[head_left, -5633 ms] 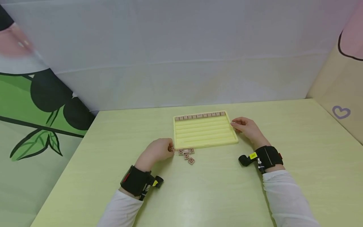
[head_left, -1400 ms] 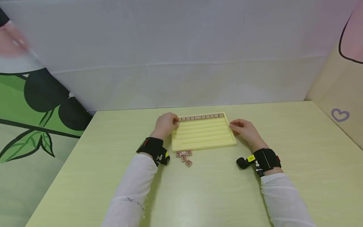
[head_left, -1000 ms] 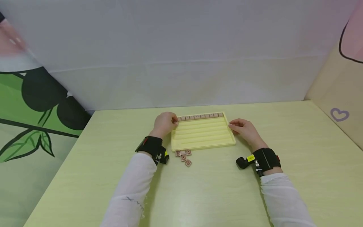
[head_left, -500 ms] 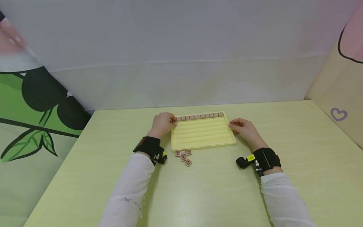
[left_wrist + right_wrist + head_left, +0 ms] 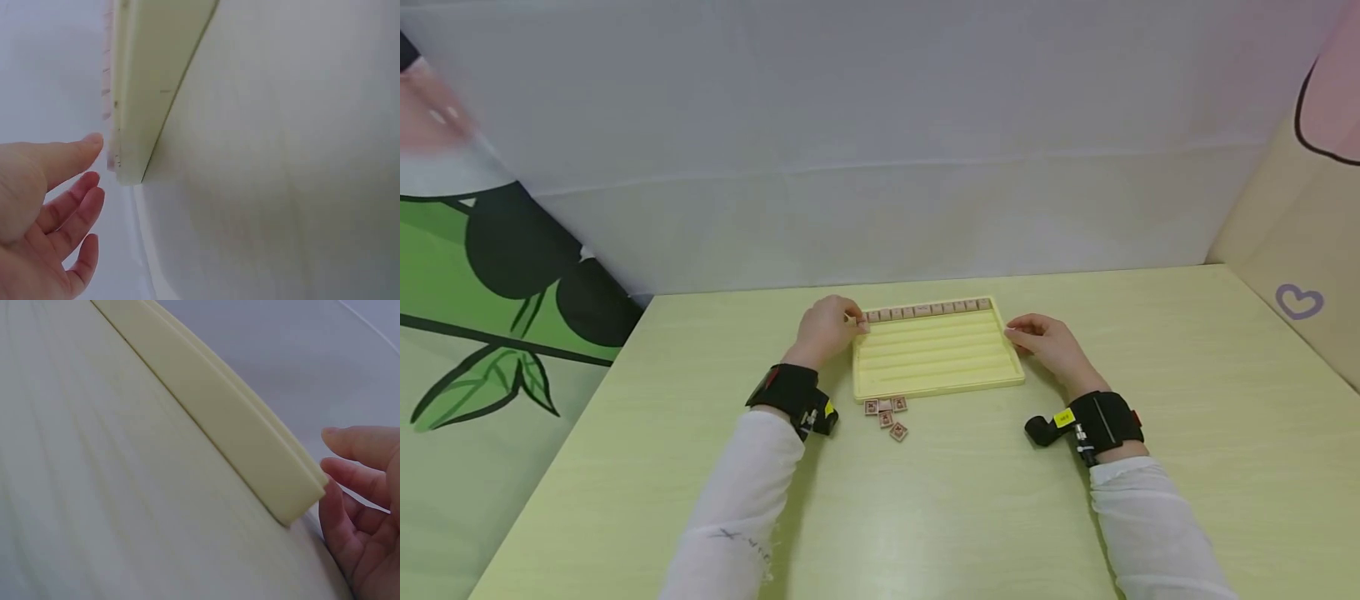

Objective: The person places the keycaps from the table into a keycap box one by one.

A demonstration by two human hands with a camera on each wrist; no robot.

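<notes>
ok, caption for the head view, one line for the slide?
Left hand at the yellow tray's far-left corner, right hand at its right edge, loose tiles in front.

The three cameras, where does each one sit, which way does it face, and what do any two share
Head: above, facing forward and down at the tray on the table; both hands and sleeves show.
Left wrist: beside the tray's corner; left hand shows.
Right wrist: along the tray's edge; right hand shows.
All three share the tray.
</notes>
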